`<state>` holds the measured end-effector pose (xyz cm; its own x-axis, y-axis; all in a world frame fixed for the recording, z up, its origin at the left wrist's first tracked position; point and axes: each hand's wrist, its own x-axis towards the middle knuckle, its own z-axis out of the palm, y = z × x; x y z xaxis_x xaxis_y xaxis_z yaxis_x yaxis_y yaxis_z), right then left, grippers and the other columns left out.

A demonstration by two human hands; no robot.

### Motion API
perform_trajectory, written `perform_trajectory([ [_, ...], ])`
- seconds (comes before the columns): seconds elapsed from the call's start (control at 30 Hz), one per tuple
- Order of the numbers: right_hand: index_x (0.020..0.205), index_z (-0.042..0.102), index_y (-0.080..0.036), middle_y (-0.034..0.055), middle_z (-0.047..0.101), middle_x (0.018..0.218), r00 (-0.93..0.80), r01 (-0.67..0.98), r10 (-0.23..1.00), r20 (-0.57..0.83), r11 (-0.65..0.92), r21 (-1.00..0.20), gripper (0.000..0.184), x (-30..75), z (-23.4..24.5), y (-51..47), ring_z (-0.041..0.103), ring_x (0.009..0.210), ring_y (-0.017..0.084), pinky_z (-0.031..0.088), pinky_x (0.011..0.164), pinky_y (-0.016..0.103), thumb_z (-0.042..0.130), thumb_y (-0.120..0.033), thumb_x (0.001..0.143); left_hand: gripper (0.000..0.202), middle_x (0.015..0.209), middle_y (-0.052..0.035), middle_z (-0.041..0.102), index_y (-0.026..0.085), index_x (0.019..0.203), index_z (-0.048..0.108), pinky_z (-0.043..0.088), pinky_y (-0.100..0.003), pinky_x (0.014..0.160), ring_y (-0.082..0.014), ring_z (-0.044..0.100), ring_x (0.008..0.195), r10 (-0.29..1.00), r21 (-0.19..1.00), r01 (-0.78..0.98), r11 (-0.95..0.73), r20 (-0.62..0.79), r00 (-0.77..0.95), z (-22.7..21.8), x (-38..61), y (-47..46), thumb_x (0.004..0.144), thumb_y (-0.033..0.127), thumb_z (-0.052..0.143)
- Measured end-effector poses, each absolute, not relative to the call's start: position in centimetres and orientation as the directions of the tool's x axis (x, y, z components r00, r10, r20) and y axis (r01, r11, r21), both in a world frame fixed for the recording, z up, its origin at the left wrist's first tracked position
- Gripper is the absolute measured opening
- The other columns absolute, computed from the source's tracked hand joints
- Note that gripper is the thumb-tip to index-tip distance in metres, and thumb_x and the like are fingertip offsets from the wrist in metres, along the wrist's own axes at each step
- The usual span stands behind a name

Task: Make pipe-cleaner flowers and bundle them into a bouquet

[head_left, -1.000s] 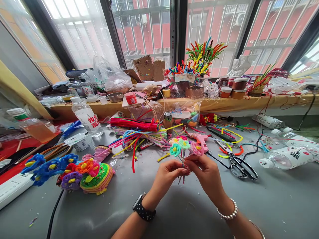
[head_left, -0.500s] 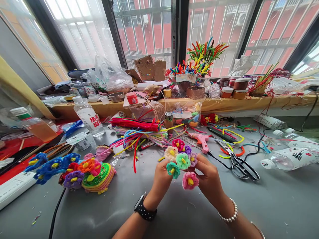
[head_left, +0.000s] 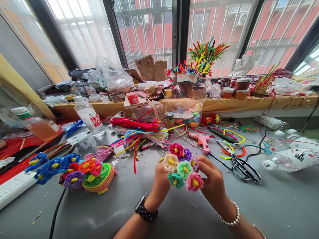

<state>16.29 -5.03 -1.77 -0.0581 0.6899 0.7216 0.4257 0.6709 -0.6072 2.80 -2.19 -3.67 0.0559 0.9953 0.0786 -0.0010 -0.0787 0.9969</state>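
A bunch of fuzzy pipe-cleaner flowers [head_left: 184, 170] in red, cream, purple, lilac, mint, teal and pink, with yellow centres, faces me between my hands. My left hand [head_left: 161, 182], with a dotted watch strap at the wrist, is closed around the bunch from the left; its fingertips are behind the blooms. On the other side my right hand [head_left: 213, 179], wearing a beaded bracelet, has its fingers curled in by the lilac and pink flowers. The stems are hidden by the blooms and hands.
Finished flowers [head_left: 56, 166] and a round fuzzy cake shape [head_left: 99, 177] lie left. Loose pipe cleaners [head_left: 137, 124], a pink glue gun [head_left: 201, 141] and scissors [head_left: 243, 167] lie behind. Plastic bottles stand left [head_left: 89, 116] and lie right [head_left: 291, 159]. A black cable [head_left: 56, 212] crosses the left side.
The blooms have shifted: the pink flower moved right and closer to the others, the teal one slid down and right, and the red one moved slightly left. Both hands keep about the same place.
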Motion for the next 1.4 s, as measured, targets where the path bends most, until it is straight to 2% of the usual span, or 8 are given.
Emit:
perform_trajectory([
  [0.1,0.065,0.054,-0.019,0.0019,0.052,0.064,-0.079,0.428,0.693,0.716,0.673,-0.604,0.012,16.3,-1.8,-4.9,0.049,0.057,0.012,0.043,0.050,0.022,0.048,-0.015,0.075,0.024,0.052,-0.0007,0.053,0.020,0.042,0.053,0.041,-0.025,0.056,-0.0140,0.047,0.056,0.982,0.982,0.037,-0.187,0.186,0.038,-3.9,2.7,-2.2,0.057,0.039,0.058],
  [0.3,0.062,0.053,-0.019,0.0014,0.051,0.062,-0.057,0.465,0.696,0.716,0.653,-0.598,0.014,16.2,-2.0,-4.8,0.052,0.061,0.014,0.044,0.054,0.023,0.048,-0.014,0.074,0.019,0.055,-0.0010,0.058,0.018,0.049,0.059,0.043,-0.026,0.061,-0.0149,0.052,0.060,0.967,0.968,0.047,-0.248,0.244,0.076,-4.3,2.5,-2.3,0.060,0.033,0.059],
  [0.37,0.065,0.053,-0.019,0.0020,0.053,0.064,-0.027,0.490,0.718,0.696,0.616,-0.617,0.010,16.2,-2.0,-4.7,0.052,0.062,0.014,0.044,0.053,0.023,0.049,-0.016,0.074,0.017,0.058,-0.0014,0.060,0.016,0.053,0.061,0.043,-0.025,0.061,-0.0150,0.053,0.062,0.970,0.977,0.018,-0.214,0.211,0.118,-4.0,2.6,-2.4,0.059,0.032,0.061],
  [0.53,0.066,0.055,-0.018,0.0008,0.052,0.065,0.055,0.488,0.764,0.643,0.542,-0.685,0.009,16.4,-1.8,-4.5,0.048,0.053,0.011,0.042,0.049,0.023,0.052,-0.022,0.074,0.018,0.061,-0.0041,0.064,0.012,0.063,0.063,0.043,-0.023,0.053,-0.0141,0.055,0.057,0.965,0.994,-0.111,0.020,0.010,0.264,-2.8,3.0,-2.5,0.061,0.030,0.062],
  [0.77,0.077,0.056,-0.019,0.0022,0.055,0.073,0.065,0.398,0.843,0.533,0.468,-0.789,0.008,16.4,-1.8,-4.3,0.051,0.058,0.012,0.045,0.054,0.025,0.053,-0.025,0.075,0.019,0.061,-0.0060,0.065,0.010,0.066,0.066,0.044,-0.024,0.057,-0.0149,0.058,0.060,0.956,0.969,-0.175,0.172,-0.122,0.266,-2.1,2.7,-2.4,0.062,0.028,0.063],
  [0.93,0.076,0.057,-0.018,0.0024,0.055,0.078,0.026,0.347,0.894,0.448,0.412,-0.842,0.010,16.5,-2.0,-4.0,0.052,0.058,0.011,0.045,0.054,0.024,0.053,-0.027,0.075,0.018,0.062,-0.0056,0.066,0.010,0.066,0.065,0.044,-0.023,0.059,-0.0139,0.059,0.061,0.940,0.964,-0.187,0.187,-0.120,0.321,-2.3,2.8,-2.5,0.063,0.027,0.062],
  [1.13,0.070,0.057,-0.018,0.0027,0.054,0.076,0.031,0.305,0.898,0.438,0.409,-0.860,0.012,16.5,-1.9,-3.9,0.054,0.070,0.014,0.045,0.057,0.024,0.051,-0.025,0.076,0.017,0.063,-0.0051,0.066,0.010,0.068,0.064,0.044,-0.025,0.063,-0.0144,0.060,0.062,0.920,0.949,-0.187,0.254,-0.177,0.349,-2.3,2.8,-2.6,0.062,0.027,0.064],
  [1.4,0.072,0.051,-0.018,0.0000,0.048,0.072,0.025,0.166,0.938,0.347,0.338,-0.926,0.009,16.2,-1.8,-4.0,0.051,0.059,0.010,0.047,0.051,0.021,0.050,-0.026,0.076,0.019,0.060,-0.0038,0.065,0.010,0.063,0.060,0.043,-0.024,0.061,-0.0142,0.060,0.061,0.917,0.942,-0.214,0.258,-0.169,0.360,-2.2,2.9,-2.6,0.061,0.028,0.065],
])
